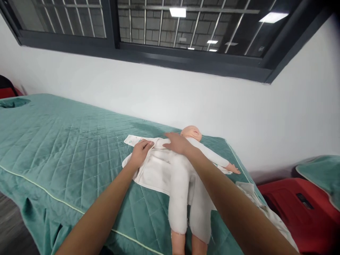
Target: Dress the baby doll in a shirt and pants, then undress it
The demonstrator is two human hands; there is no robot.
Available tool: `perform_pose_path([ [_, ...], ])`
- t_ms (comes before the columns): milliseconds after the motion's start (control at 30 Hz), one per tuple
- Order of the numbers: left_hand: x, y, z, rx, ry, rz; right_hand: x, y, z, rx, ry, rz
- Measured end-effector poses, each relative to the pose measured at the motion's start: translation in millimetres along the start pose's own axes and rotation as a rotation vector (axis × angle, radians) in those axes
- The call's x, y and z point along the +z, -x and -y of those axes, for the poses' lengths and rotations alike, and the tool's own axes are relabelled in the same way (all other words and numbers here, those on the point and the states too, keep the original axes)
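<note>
A baby doll point(191, 132) in white clothing lies on its back on a green quilted bed cover point(79, 148), its head toward the wall and its legs toward me. A white baby garment point(156, 171) is spread out under and beside its body. My left hand point(141, 153) is at the garment's left part, with fingers closed on the cloth near the doll's side. My right hand point(177, 143) rests over the doll's chest with thumb and fingers apart. The doll's left arm point(215, 156) stretches out to the right; its other arm is hidden.
A white wall point(127, 88) with a dark-framed window point(186, 58) rises behind the bed. Folded white cloth point(248, 189) lies at the bed's right edge. Beyond that edge stands a red plastic chair point(300, 202) with a green cloth point(322, 173) nearby. A face hole point(14, 102) opens at far left.
</note>
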State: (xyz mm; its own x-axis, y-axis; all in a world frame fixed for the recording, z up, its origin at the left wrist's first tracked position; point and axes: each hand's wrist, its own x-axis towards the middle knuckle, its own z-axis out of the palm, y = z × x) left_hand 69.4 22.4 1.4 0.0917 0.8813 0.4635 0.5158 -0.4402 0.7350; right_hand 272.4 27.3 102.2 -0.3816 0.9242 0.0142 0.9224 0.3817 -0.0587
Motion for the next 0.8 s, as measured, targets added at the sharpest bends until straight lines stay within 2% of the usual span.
perform_pose_path([
  [33, -0.8, 0.2, 1.2, -0.044, -0.044, -0.035, -3.0, 11.7, -9.1, 0.029, -0.049, -0.078],
  [100, -1.0, 1.3, 4.7, -0.116, -0.135, -0.104, -2.0, 39.8, -32.2, 0.181, -0.241, -0.373],
  [167, -0.3, 3.2, 7.8, -0.158, -0.192, -0.150, 10.1, 70.6, -57.3, 0.452, -0.366, -0.626],
  [200, 0.2, 4.4, 8.6, -0.182, -0.237, -0.160, 19.4, 85.4, -68.4, 0.640, -0.421, -0.723],
  [233, 0.6, 5.7, 8.6, -0.213, -0.299, -0.161, 29.7, 98.7, -77.4, 0.792, -0.479, -0.747],
  [267, 0.8, 6.8, 7.9, -0.247, -0.371, -0.153, 39.9, 109.9, -84.0, 0.846, -0.508, -0.733],
  [333, 0.7, 8.7, 4.8, -0.315, -0.513, -0.120, 56.0, 124.9, -89.5, 0.875, -0.552, -0.696],
  [433, -0.7, 10.0, -1.2, -0.364, -0.584, -0.060, 63.8, 130.5, -85.5, 0.882, -0.572, -0.654],
  [533, -2.0, 10.9, -4.7, -0.361, -0.537, -0.004, 61.1, 127.0, -79.3, 0.882, -0.703, -0.624],
  [633, -1.0, 11.8, -5.1, -0.278, -0.449, 0.030, 60.4, 125.1, -75.8, 0.834, -0.892, -0.652],
  [800, 5.9, 10.6, -11.0, -0.111, -0.098, -0.001, 61.5, 124.6, -69.3, 0.700, -1.128, -0.599],
])
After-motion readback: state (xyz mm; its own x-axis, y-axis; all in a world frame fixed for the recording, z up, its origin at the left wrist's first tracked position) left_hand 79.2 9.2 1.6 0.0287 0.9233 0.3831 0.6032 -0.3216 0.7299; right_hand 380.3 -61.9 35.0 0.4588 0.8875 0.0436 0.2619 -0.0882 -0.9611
